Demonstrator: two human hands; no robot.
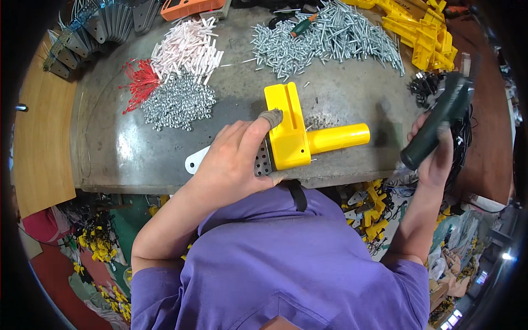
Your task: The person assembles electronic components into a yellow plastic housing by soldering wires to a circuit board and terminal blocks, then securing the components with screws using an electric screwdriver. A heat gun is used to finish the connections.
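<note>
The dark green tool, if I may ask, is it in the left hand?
No, the right hand holds the dark green tool, while the left hand grips the yellow part.

Grey bench [129, 159]: screws [352, 34], nuts [179, 103], white tubes [186, 50].

orange plastic piece [192, 7] at the back, magenta bundle [42, 226] at lower left

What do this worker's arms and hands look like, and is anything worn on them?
Short purple sleeves leave the forearms bare. The left hand has no glove, but a greyish wrap on one finger. The right hand is partly blurred; no glove shows there.
</note>
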